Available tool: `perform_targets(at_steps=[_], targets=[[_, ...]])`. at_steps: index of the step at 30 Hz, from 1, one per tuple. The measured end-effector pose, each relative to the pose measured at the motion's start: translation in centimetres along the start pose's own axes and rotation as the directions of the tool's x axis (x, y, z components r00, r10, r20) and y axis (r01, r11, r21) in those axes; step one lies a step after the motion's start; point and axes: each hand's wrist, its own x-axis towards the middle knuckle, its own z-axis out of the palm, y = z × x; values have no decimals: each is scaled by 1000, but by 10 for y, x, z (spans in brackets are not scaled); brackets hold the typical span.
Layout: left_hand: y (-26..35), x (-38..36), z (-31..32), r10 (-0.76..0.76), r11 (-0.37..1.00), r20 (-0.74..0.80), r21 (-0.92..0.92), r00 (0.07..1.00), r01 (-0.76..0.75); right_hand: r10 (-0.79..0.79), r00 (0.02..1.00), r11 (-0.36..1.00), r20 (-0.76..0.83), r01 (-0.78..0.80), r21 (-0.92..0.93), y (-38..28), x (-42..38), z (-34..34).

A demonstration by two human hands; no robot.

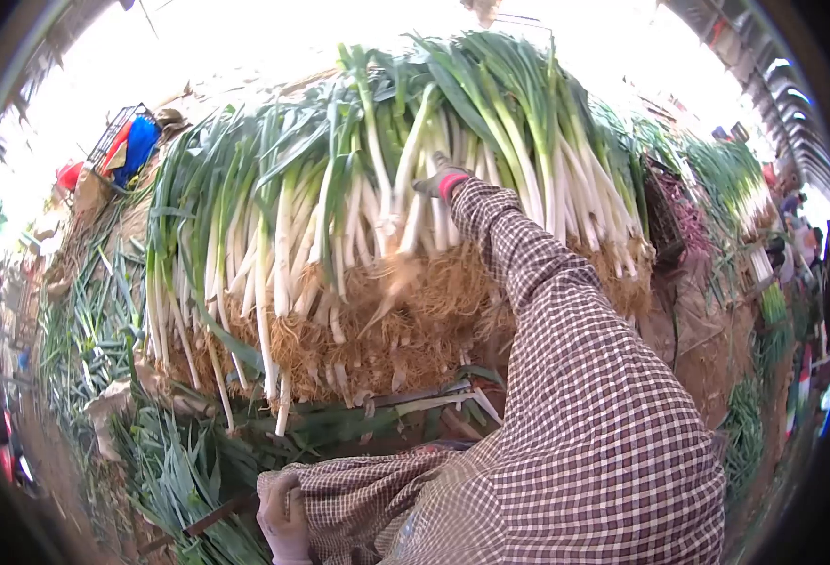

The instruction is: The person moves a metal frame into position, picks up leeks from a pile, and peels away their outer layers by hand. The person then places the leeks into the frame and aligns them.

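Observation:
A wide heap of leeks, with green tops, white stalks and brown roots, lies across the middle. My right hand, in a grey glove with a pink cuff, reaches into the upper middle of the heap, its fingers closed round a leek stalk. Low in the view, my left hand, in a pale glove, is curled beside my checked sleeve, away from the heap. A thin dark strip, like a blade, extends left from it; the grip itself is hidden.
Loose green leaves lie at the lower left. A crate with red and blue items stands at the upper left. To the right are a dark crate and more leeks. Other people are partly visible at the far right.

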Motion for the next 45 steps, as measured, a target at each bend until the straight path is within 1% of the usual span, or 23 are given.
perform_targets(at_steps=[1,2,4,6,8,9,10,12,13,16,19,20,21,24,25,28,30,32,35,38,40,43,45], targets=[[10,-1,-6,38,999,23,3,999,-38,-68,997,996,-20,67,-64,6,7,3],[16,-1,-9,75,997,38,5,996,-76,-198,976,980,-94,195,-39,24,10,-2],[9,-2,-10,50,999,58,-10,997,-49,-260,907,945,-330,309,104,47,-28,-30],[9,0,-13,2,1000,91,20,996,-4,-252,822,962,-510,269,-42,100,-33,-60],[15,7,-13,-32,999,110,13,993,31,-169,754,985,-635,151,-83,169,-22,-82],[18,11,-11,-52,999,117,8,992,51,18,856,995,-516,32,89,193,-25,-96],[24,16,-5,-42,999,97,11,994,41,192,915,965,-355,-110,238,213,-28,-108],[35,27,10,-22,1000,60,23,998,21,263,942,954,-207,-222,199,253,2,-88],[30,35,13,34,997,95,72,995,-41,295,946,947,-131,-271,173,271,21,-78],[52,49,24,76,992,167,84,983,-91,302,901,953,-312,-290,85,207,-31,-49],[66,56,32,55,994,217,83,975,-74,399,841,915,-365,-390,102,173,-39,-41],[69,59,34,45,995,229,81,972,-65,390,844,920,-367,-367,134,173,-38,-40],[65,62,40,178,980,186,51,966,-191,382,847,924,-369,-345,163,176,-38,-38],[56,63,48,259,959,205,60,944,-276,404,834,913,-375,-345,216,188,-28,-34],[61,60,47,165,983,235,41,958,-180,410,829,911,-380,-347,225,189,-23,-34],[62,48,42,199,977,199,40,960,-211,310,849,929,-428,-175,325,208,-17,-36],[59,38,32,140,988,164,47,977,-149,260,845,923,-467,-75,378,211,-22,-47],[38,26,20,48,998,161,26,986,-53,234,921,792,-312,6,610,216,-27,-61],[26,28,12,30,998,145,57,989,-39,58,995,514,-79,38,857,247,-11,-63],[34,41,21,80,996,151,15,985,-84,125,986,467,114,-160,870,219,-44,-62],[56,57,30,95,995,201,-13,975,-94,186,982,560,25,-127,819,192,-42,-46],[79,74,45,222,975,252,-44,942,-218,271,902,807,-337,-21,590,173,-17,-14],[82,80,53,248,969,284,-66,926,-239,272,840,888,-470,-30,460,169,-10,-2]])
